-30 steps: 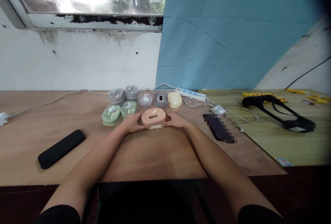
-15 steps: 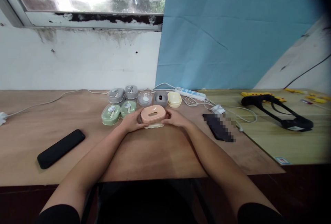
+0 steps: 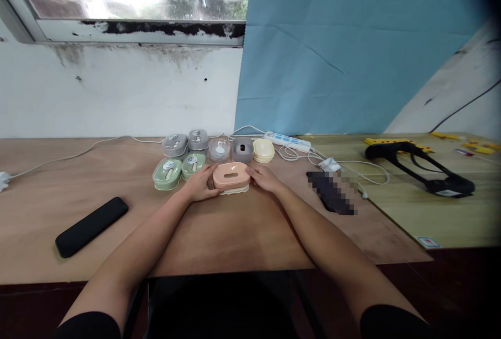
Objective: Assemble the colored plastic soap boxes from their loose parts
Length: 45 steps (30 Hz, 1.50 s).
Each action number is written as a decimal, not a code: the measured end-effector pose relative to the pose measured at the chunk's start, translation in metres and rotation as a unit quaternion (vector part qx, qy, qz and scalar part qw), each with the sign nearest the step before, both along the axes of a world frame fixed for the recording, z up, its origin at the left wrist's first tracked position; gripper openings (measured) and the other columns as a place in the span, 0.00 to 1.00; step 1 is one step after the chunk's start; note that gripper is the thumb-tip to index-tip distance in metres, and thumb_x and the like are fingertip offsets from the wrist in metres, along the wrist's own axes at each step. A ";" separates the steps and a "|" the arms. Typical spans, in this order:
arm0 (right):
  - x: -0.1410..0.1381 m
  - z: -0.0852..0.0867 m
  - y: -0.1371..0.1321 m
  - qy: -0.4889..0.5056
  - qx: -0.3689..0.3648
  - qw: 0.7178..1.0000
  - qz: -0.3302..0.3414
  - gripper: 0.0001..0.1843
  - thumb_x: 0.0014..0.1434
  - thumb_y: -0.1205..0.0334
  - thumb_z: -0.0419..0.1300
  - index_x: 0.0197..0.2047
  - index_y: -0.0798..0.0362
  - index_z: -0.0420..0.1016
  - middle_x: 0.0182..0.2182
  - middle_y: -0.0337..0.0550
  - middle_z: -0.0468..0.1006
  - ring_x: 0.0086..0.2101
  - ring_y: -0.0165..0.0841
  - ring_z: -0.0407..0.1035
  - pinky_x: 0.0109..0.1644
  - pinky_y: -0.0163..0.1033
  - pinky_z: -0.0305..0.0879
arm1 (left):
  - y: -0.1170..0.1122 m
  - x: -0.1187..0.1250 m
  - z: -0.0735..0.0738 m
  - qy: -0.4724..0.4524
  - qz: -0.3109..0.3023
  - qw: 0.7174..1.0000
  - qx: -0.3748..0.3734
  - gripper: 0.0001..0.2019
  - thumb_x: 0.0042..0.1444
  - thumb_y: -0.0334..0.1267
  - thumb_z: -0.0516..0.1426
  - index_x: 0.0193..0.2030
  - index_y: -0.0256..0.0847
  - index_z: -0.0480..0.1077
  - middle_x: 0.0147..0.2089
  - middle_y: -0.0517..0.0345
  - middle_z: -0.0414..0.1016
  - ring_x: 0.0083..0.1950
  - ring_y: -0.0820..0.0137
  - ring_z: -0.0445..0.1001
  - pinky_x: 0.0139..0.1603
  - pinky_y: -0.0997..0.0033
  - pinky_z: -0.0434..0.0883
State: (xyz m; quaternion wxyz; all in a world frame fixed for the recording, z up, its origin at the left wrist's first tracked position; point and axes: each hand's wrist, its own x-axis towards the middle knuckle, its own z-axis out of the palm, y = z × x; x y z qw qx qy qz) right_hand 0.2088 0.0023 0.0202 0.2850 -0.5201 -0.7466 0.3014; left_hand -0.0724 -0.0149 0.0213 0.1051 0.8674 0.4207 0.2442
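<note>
A pink soap box (image 3: 231,176) with a slot in its lid sits on the wooden table (image 3: 235,229), on a cream base. My left hand (image 3: 202,183) is wrapped against its left end. My right hand (image 3: 265,177) touches its right end with fingers curled. Behind it stand two green boxes (image 3: 168,173), two grey boxes (image 3: 176,144), a clear box (image 3: 219,149), a dark grey box (image 3: 242,149) and a yellow box (image 3: 263,150).
A black phone (image 3: 91,226) lies at the left. Another dark device (image 3: 331,191), partly blurred, lies at the right beside white cables and a power strip (image 3: 287,142). A black strap (image 3: 422,167) and yellow pieces lie on the lighter table at right.
The pink box has been lowered a little onto its cream base, and my right hand has slid slightly toward its right end.
</note>
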 end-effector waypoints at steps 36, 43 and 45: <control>-0.005 -0.007 0.006 -0.170 0.048 0.984 -0.003 0.26 0.61 0.45 0.47 0.21 0.54 0.68 0.22 0.40 0.70 0.26 0.30 0.61 0.28 0.34 0.44 | 0.001 0.000 -0.003 0.064 -0.001 0.998 -0.022 0.42 0.50 0.64 0.56 0.65 0.38 0.58 0.66 0.41 0.59 0.62 0.50 0.65 0.61 0.53 0.63; -0.007 -0.003 0.003 -0.172 0.050 0.984 0.003 0.26 0.62 0.45 0.47 0.23 0.54 0.70 0.23 0.41 0.71 0.26 0.30 0.62 0.28 0.34 0.45 | 0.009 0.016 0.012 -0.009 0.054 0.997 0.056 0.27 0.62 0.54 0.48 0.63 0.41 0.61 0.66 0.48 0.59 0.61 0.58 0.66 0.59 0.60 0.66; -0.007 -0.002 0.003 -0.174 0.051 0.983 0.004 0.26 0.62 0.45 0.47 0.23 0.54 0.70 0.23 0.41 0.72 0.27 0.31 0.63 0.29 0.34 0.45 | 0.020 0.027 0.020 -0.010 0.070 0.995 0.067 0.25 0.63 0.51 0.47 0.62 0.40 0.62 0.65 0.48 0.60 0.62 0.59 0.65 0.60 0.61 0.65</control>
